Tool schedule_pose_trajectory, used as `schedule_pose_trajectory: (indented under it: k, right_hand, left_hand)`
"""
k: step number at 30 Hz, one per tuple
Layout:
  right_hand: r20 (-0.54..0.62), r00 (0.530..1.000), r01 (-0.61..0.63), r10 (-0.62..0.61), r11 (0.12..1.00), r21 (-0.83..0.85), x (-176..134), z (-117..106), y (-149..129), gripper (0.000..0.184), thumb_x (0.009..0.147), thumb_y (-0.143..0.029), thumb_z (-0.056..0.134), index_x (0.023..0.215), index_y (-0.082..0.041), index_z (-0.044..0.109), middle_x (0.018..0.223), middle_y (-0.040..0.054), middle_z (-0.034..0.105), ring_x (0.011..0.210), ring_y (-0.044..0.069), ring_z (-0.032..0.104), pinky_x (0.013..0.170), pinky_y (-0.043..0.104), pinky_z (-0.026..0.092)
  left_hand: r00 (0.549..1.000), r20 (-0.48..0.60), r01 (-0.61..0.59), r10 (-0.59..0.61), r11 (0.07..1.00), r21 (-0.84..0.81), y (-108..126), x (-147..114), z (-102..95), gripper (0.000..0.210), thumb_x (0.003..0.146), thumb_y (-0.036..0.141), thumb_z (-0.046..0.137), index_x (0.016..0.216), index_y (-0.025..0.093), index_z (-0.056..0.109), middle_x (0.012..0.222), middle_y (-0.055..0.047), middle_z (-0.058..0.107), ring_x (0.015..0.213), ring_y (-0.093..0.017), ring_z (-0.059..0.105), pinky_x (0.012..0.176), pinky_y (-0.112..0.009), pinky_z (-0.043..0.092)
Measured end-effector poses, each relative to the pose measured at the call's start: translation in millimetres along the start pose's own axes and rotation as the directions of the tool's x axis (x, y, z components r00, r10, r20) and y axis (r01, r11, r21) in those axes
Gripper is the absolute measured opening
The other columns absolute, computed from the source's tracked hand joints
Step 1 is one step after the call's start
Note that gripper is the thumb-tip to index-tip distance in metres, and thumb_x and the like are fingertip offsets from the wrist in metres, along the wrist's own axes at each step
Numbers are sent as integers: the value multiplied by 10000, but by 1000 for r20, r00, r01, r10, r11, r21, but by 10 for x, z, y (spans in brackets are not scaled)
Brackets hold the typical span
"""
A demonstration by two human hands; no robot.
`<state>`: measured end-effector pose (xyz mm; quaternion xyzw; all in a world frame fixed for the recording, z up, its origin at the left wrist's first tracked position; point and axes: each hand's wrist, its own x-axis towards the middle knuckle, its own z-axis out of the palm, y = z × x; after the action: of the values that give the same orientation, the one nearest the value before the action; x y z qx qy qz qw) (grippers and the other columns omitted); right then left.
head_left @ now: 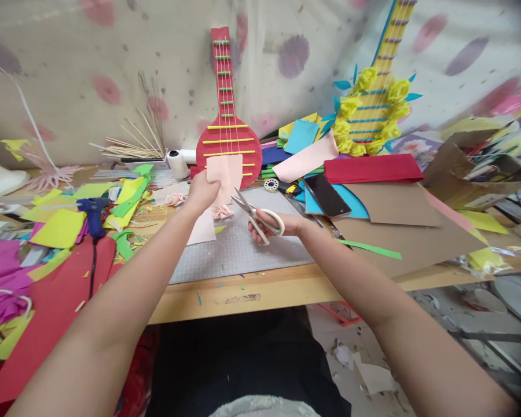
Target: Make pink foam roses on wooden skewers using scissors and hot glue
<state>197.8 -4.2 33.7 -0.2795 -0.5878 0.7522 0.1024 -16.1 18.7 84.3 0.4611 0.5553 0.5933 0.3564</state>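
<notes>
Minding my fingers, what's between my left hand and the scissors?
In the head view, the pale pink sheet your left hand holds lies between that hand and the scissors in your right hand.

1. One left hand point(203, 192), one right hand point(267, 227).
2. One pair of scissors point(252, 212).
3. One pink sheet point(226, 175) held up.
4. Two guitars: one red guitar point(228, 132), one yellow guitar point(371, 113).
5. Six green bars point(226, 88) up the red one.
6. One black phone point(327, 196).
7. One blue glue gun point(94, 215).
</notes>
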Motion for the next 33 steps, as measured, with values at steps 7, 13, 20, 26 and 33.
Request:
schedule_pose_trajectory:
  k: [7,13,20,26,33]
  right_hand:
    - [34,999,29,-33,993,118,155,97,60,579,850,-622,238,868,-133,547,748,69,624,634,129,596,652,283,489]
    - [157,987,-37,11,986,160,112,119,92,670,842,-641,130,888,-120,549,728,73,614,620,132,587,643,280,485]
    - [12,993,112,-118,969,222,389,134,94,630,818,-676,222,854,-128,530,706,62,610,613,134,593,620,281,495]
    - [-221,961,165,-163,986,-9,427,236,54,461,835,-602,378,821,-156,491,646,11,574,514,83,538,493,206,445]
    - [-214,961,133,-175,971,-198,254,268,-38,497,743,-645,497,830,-156,484,672,5,561,540,81,516,458,196,397]
  left_hand:
    - [996,-29,87,-88,996,-28,27,-67,-29,285,547,8,561,797,126,628,821,-73,656,863,-211,617,830,-354,472]
    - [978,-75,193,-197,980,-55,-17,-54,-90,231,553,62,587,770,134,612,798,-71,642,780,-211,623,776,-385,491]
    - [968,12,251,-252,956,-155,-39,-147,-49,267,531,53,570,782,140,603,847,-80,666,734,-194,629,726,-350,504]
    - [965,-34,257,-262,960,-110,-218,-236,-107,334,522,51,576,835,156,627,863,-94,677,790,-228,634,696,-333,500]
    - [957,34,289,-287,943,-166,-223,-300,-125,296,602,95,550,885,149,619,882,-95,675,857,-239,635,761,-354,488]
